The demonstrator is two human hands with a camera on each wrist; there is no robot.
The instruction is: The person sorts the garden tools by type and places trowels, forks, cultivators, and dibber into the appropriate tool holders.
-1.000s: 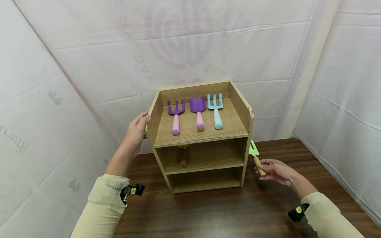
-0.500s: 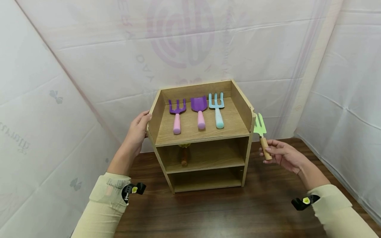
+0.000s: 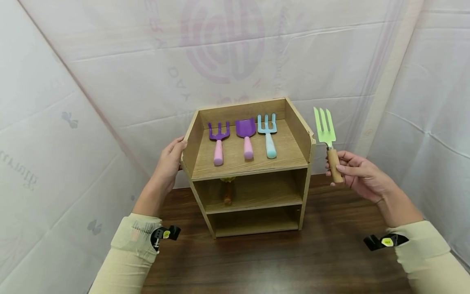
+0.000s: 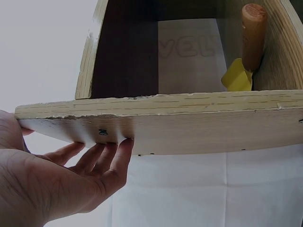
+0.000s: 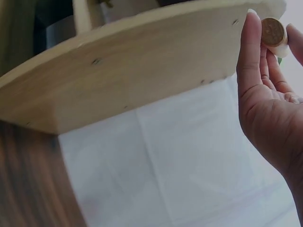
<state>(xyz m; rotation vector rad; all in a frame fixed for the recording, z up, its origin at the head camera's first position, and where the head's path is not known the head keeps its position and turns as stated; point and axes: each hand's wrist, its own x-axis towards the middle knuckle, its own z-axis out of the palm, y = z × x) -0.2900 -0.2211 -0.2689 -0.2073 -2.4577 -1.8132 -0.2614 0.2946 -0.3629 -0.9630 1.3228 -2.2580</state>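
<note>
My right hand (image 3: pixel 361 173) pinches the wooden handle of a light green garden hand fork (image 3: pixel 324 126), its tines up, just right of the small wooden shelf (image 3: pixel 249 165). In the right wrist view, the handle's end (image 5: pixel 273 31) shows between thumb and fingers. My left hand (image 3: pixel 169 163) grips the shelf's left side near the top; the left wrist view shows fingers (image 4: pixel 118 163) against the outer panel. Lying on the top shelf are a purple fork (image 3: pixel 218 143) and a purple scoop (image 3: pixel 245 136), both pink-handled, and a light blue fork (image 3: pixel 268 134).
On the middle shelf lies a yellow tool (image 4: pixel 239 75) with a brown wooden handle, its head partly hidden in the head view. The shelf stands on a dark wood table (image 3: pixel 264 261), with white sheeting (image 3: pixel 139 53) behind and at both sides.
My right hand has raised the green fork from beside the shelf's lower right side to the height of its top. The left hand stays on the shelf.
</note>
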